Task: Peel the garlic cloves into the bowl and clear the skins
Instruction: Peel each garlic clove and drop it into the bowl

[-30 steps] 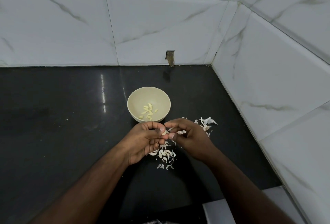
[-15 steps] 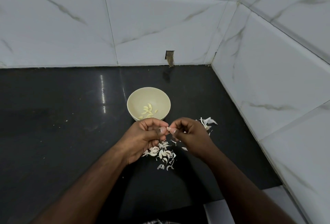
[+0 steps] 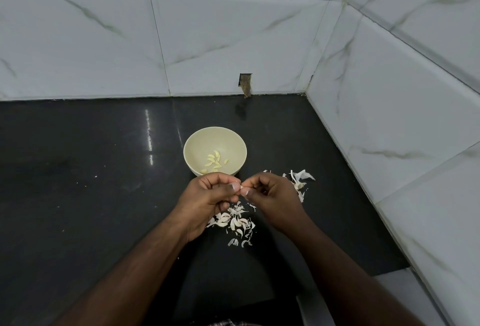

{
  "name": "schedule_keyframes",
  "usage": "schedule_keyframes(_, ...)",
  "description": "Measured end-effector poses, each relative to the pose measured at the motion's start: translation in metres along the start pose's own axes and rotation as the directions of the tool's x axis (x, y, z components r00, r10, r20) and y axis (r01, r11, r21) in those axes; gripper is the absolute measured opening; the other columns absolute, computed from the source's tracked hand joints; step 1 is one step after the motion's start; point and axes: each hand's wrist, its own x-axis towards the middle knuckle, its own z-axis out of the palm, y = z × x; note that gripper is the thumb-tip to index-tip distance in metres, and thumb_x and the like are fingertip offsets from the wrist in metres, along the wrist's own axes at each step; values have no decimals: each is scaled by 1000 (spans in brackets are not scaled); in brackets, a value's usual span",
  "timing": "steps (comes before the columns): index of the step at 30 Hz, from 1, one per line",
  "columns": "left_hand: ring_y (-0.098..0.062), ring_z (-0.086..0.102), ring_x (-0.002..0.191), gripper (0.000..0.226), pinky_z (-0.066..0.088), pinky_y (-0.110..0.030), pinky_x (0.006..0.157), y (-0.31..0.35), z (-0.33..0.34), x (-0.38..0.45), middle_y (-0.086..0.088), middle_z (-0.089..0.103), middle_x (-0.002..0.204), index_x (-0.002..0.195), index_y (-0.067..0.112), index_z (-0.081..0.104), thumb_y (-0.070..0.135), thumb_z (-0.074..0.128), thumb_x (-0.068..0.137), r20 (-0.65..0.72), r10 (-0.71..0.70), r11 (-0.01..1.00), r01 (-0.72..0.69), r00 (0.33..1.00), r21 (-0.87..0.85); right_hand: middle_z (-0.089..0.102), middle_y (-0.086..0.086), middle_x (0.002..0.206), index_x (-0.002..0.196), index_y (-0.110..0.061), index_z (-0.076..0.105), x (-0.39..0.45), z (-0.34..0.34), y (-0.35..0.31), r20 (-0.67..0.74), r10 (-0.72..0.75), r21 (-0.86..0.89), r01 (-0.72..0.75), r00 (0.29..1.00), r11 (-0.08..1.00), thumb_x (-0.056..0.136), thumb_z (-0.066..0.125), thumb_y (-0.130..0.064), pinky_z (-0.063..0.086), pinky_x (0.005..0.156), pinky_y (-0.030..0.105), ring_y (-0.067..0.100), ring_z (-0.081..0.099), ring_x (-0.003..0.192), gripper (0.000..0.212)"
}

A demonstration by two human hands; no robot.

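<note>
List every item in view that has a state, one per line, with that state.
bowl: upright on the countertop, holding peeled cloves
peeled cloves: loose in the bowl's bottom
garlic clove: pinched between both hands
left hand: pinching the clove
right hand: pinching the clove
skins: scattered on the countertop

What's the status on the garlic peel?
Left hand and right hand both pinch one clove. Peeled cloves in bowl. Skins uncleared.

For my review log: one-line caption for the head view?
Both hands, left hand and right hand, pinch a garlic clove near the bowl, above skins.
</note>
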Motion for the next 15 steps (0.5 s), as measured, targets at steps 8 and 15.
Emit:
schedule_keyframes(8,-13,59,65,11,46,-18,58,-4,-2,0,-15,65,75,87,7,76,-2,70,87,-4,91,991,-90,996,104,71,12,70,80,-3,73,2,1,0,24,67,96,-69,997,993,85,75,-1,50,61,25,13,60,62,6)
schedule_keyframes(15,-15,60,70,9,49,-22,63,-6,-3,0,-14,68,76,90,6,75,-1,70,87,36,181,957,-185,983,223,66,17,67,79,4,69,1,-5,-10,139,227,256,-256,964,932,84,67,9,45,51,18,14,54,54,7)
